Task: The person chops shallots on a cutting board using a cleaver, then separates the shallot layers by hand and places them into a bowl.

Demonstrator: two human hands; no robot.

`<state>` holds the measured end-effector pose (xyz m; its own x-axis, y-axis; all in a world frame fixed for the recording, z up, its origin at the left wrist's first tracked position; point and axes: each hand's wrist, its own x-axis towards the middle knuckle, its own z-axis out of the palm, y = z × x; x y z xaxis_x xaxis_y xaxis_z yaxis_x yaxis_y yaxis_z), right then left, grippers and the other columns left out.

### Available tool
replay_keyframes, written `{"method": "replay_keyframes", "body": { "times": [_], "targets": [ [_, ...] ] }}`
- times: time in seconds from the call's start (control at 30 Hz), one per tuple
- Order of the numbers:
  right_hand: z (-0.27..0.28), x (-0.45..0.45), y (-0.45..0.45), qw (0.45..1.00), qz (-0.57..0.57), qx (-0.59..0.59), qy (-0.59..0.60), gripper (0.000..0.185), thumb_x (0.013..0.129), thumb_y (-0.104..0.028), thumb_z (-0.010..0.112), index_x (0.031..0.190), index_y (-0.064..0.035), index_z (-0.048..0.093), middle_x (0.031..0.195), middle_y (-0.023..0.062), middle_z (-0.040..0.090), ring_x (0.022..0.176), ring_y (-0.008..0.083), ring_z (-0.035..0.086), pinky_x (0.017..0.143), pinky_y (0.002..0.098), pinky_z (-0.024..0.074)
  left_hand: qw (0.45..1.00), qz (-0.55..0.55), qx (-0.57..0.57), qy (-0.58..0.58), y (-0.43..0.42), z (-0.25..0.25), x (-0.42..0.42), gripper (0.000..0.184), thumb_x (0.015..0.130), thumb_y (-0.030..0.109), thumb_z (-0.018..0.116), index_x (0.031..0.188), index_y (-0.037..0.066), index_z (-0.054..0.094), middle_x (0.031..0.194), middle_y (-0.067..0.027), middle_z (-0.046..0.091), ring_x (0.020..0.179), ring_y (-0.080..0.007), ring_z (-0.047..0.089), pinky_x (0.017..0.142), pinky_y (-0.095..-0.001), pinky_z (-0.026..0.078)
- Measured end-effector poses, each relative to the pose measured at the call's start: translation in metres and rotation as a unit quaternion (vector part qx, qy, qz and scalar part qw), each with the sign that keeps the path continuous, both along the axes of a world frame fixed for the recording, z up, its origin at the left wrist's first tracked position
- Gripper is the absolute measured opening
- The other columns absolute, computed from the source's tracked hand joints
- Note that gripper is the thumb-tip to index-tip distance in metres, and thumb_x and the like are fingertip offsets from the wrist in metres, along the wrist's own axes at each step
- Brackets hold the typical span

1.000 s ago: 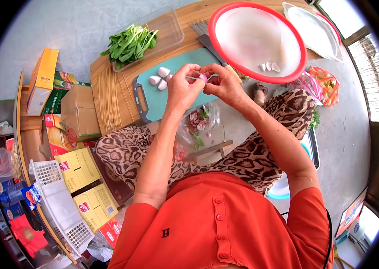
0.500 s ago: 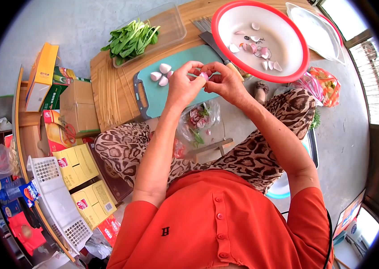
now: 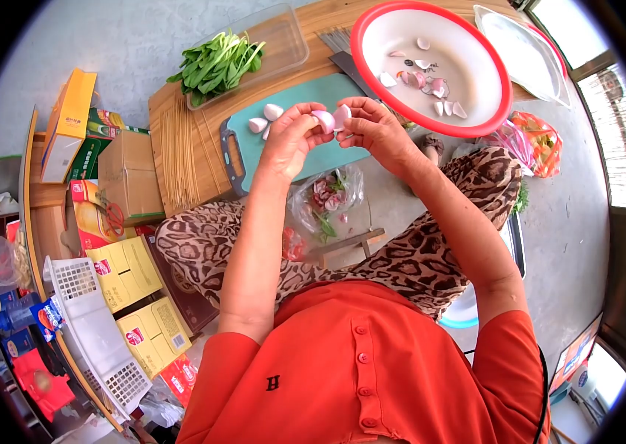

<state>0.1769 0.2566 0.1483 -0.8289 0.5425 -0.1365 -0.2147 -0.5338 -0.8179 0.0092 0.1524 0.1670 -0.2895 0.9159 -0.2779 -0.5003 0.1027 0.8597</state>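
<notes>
In the left hand (image 3: pixel 288 140), narrowed to a pinch of thumb and fingers, a pink-tinged clove (image 3: pixel 324 122). In the right hand (image 3: pixel 381 133), likewise pinched, a paler piece (image 3: pixel 342 118), at close quarters with the clove; whether joined to it, impossible to tell. Both held above the near edge of a turquoise cutting board (image 3: pixel 302 95). On the board, just beyond the left hand, a small group of pale cloves (image 3: pixel 273 112), partly hidden by the fingers. At the far right corner of the board, a dark knife blade (image 3: pixel 354 70), running toward a red-rimmed white basin (image 3: pixel 453 132); inside the basin, scattered pink and white pieces (image 3: pixel 416 79). Below the hands, a see-through bag (image 3: pixel 328 196) with purplish scraps and green leaves. Beyond the board, on the wooden tabletop (image 3: pixel 320 15), a plastic container (image 3: pixel 283 37) with leafy greens (image 3: pixel 217 66) heaped at its left end. To the left of the board, a spread of thin wooden sticks (image 3: pixel 177 159). Farther left, a cardboard box (image 3: pixel 128 174), red-handled scissors (image 3: pixel 114 220), yellow cartons (image 3: pixel 124 274) and a white basket (image 3: pixel 91 318).
</notes>
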Motion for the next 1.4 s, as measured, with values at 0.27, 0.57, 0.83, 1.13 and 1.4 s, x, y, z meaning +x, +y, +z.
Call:
{"method": "replay_keyframes", "body": {
  "times": [0.27, 0.57, 0.83, 1.13, 1.4],
  "targets": [
    [-0.005, -0.005, -0.008, 0.986, -0.005, 0.158, -0.061, 0.029, 0.087, -0.014, 0.07, 0.109, -0.0016, 0.055, 0.096, 0.0052, 0.06, 0.073, 0.0116, 0.062, 0.06, 0.026, 0.0508, 0.978, 0.054, -0.034, 0.198, 0.007, 0.002, 0.023, 0.016, 0.078, 0.006, 0.065, 0.093, -0.002, 0.063, 0.085, -0.0081, 0.068, 0.076, -0.013, 0.065, 0.066, -0.0274, 0.055],
    [-0.004, -0.007, -0.017, 0.947, -0.085, 0.274, -0.144, 0.025, 0.084, -0.018, 0.071, 0.097, -0.0006, 0.059, 0.085, 0.0048, 0.064, 0.069, 0.0085, 0.062, 0.062, 0.0257, 0.0505, 0.958, 0.114, -0.054, 0.259, 0.01, -0.007, 0.039, 0.018, 0.076, 0.007, 0.067, 0.092, -0.002, 0.063, 0.082, -0.0086, 0.068, 0.075, -0.0139, 0.066, 0.066, -0.0256, 0.053],
    [0.002, -0.004, -0.015, 0.951, -0.052, 0.253, -0.171, 0.023, 0.086, -0.013, 0.07, 0.099, -0.0003, 0.055, 0.091, 0.0043, 0.061, 0.078, 0.0112, 0.065, 0.066, 0.0243, 0.0526, 0.979, 0.103, -0.051, 0.169, 0.01, -0.009, 0.039, 0.013, 0.082, 0.003, 0.065, 0.094, -0.002, 0.061, 0.089, -0.0091, 0.068, 0.077, -0.015, 0.065, 0.072, -0.0282, 0.055],
    [-0.002, -0.006, -0.014, 0.979, -0.06, 0.161, -0.109, 0.028, 0.086, -0.02, 0.072, 0.099, 0.0002, 0.057, 0.09, 0.006, 0.063, 0.075, 0.0124, 0.066, 0.064, 0.0255, 0.0533, 0.974, 0.123, -0.033, 0.19, 0.007, -0.005, 0.043, 0.021, 0.076, 0.005, 0.066, 0.095, -0.004, 0.063, 0.087, -0.0092, 0.067, 0.073, -0.0143, 0.066, 0.067, -0.0262, 0.054],
    [-0.002, -0.006, -0.014, 0.983, -0.055, 0.172, -0.035, 0.024, 0.088, -0.014, 0.07, 0.101, 0.0, 0.056, 0.091, 0.0039, 0.062, 0.078, 0.0096, 0.065, 0.069, 0.0249, 0.0533, 0.954, 0.138, -0.016, 0.267, 0.004, 0.011, 0.052, 0.021, 0.078, 0.003, 0.067, 0.096, -0.003, 0.062, 0.08, -0.0101, 0.068, 0.068, -0.0151, 0.067, 0.061, -0.0277, 0.057]
  ]
}}
